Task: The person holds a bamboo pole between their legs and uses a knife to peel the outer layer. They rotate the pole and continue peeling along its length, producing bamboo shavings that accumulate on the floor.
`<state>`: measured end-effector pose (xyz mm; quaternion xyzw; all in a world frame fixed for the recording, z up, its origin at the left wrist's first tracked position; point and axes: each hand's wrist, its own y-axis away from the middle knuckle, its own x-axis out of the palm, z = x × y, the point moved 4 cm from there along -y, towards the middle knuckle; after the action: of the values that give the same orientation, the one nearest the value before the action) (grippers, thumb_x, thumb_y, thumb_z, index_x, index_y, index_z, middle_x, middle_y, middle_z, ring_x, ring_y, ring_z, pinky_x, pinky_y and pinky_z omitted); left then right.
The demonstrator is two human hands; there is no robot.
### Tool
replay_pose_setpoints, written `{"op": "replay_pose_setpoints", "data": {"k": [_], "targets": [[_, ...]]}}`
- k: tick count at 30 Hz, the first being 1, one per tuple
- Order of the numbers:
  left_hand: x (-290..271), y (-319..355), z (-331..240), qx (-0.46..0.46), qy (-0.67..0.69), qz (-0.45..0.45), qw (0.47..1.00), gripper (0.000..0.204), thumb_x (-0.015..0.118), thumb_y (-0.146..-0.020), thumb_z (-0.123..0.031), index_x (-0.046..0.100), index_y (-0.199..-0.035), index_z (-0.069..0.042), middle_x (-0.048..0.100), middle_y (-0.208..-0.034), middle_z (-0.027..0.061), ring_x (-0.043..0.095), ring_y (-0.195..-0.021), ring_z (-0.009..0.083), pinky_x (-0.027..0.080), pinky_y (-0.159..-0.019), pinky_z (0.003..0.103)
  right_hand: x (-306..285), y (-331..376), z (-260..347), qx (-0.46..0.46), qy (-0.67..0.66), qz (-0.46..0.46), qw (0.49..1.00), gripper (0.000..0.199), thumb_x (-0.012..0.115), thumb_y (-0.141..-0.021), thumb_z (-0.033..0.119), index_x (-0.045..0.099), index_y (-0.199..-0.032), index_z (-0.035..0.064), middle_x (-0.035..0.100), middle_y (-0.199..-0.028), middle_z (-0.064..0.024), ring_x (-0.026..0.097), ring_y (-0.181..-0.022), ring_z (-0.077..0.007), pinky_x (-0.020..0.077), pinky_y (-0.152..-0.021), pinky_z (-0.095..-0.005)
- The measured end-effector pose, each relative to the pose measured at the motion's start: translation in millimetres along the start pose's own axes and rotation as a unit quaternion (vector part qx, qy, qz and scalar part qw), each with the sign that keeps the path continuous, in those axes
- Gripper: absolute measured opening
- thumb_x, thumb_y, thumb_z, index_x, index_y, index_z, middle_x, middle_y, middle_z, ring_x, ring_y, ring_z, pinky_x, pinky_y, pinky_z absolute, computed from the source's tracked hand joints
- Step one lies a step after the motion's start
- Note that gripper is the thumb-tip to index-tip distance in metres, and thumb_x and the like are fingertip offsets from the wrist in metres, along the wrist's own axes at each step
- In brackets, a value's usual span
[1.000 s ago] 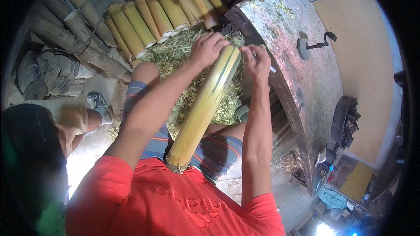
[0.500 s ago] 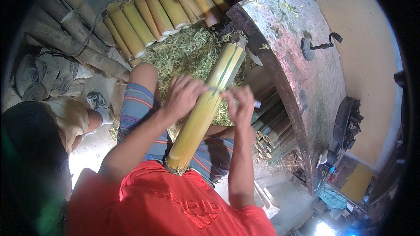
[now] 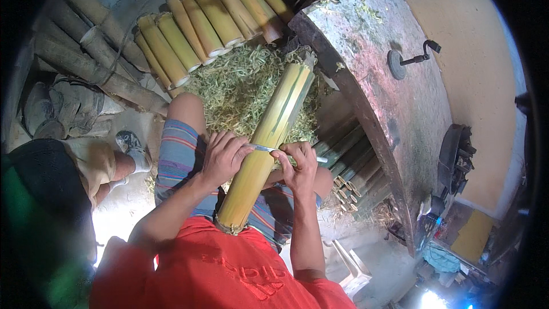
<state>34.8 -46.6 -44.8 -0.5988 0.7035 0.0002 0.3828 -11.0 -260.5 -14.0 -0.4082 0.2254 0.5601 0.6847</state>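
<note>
A thick yellow-green bamboo tube [image 3: 250,180] slants away from my lap, its near end against my red shirt. Dark green streaks of skin remain on its far half. Across the tube lies a knife [image 3: 263,148] with a narrow shiny blade and a pale handle. My left hand [image 3: 225,156] is closed on the blade's tip end at the tube's left side. On the other side my right hand [image 3: 298,163] is wrapped round the handle, thumb by the blade. The tube's far end meets a dark support with curled fibres on it.
Scraped bamboo tubes [image 3: 211,14] stand in a row beyond a heap of green shavings [image 3: 234,88]. A curved-edged slab [image 3: 394,94] rises at right, thin bamboo pieces [image 3: 349,186] beneath it. A seated person's leg [image 3: 117,166] is at left, near unscraped bamboo poles [image 3: 108,80].
Both hands have drawn the knife along the bamboo tube toward my body, from about its middle to nearer my lap. The tube stays in about the same place.
</note>
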Motion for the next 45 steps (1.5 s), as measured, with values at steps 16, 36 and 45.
{"op": "replay_pose_setpoints", "data": {"k": [16, 36, 45], "targets": [[4, -15, 7, 0.001, 0.041, 0.006, 0.999, 0.012, 0.072, -0.097, -0.017, 0.071, -0.100, -0.006, 0.069, -0.095, 0.0103, 0.063, -0.093, 0.0337, 0.044, -0.084, 0.046, -12, -23, 14, -0.033, 0.075, 0.004, 0.997, 0.018, 0.085, -0.087, 0.024, 0.078, -0.096, 0.0095, 0.069, -0.089, -0.0097, 0.063, -0.085, -0.0304, 0.0452, -0.077, -0.0431], [38, -73, 37, -0.029, 0.053, -0.042, 0.997, 0.019, 0.073, -0.100, -0.028, 0.071, -0.100, -0.009, 0.071, -0.096, 0.0086, 0.065, -0.094, 0.0310, 0.045, -0.086, 0.045, -12, -83, -14, -0.035, 0.103, -0.019, 0.994, 0.021, 0.082, -0.092, 0.026, 0.077, -0.099, 0.0066, 0.068, -0.090, -0.0122, 0.062, -0.079, -0.0344, 0.0445, -0.071, -0.0450], [18, 0, 17, -0.069, 0.050, -0.001, 0.996, 0.012, 0.073, -0.097, -0.020, 0.071, -0.099, -0.008, 0.069, -0.093, 0.0085, 0.065, -0.090, 0.0318, 0.046, -0.082, 0.047, -7, -27, 9, -0.032, 0.069, -0.001, 0.997, 0.025, 0.087, -0.087, 0.029, 0.079, -0.100, 0.0097, 0.065, -0.084, -0.0093, 0.060, -0.076, -0.0293, 0.0431, -0.070, -0.0417]]}}
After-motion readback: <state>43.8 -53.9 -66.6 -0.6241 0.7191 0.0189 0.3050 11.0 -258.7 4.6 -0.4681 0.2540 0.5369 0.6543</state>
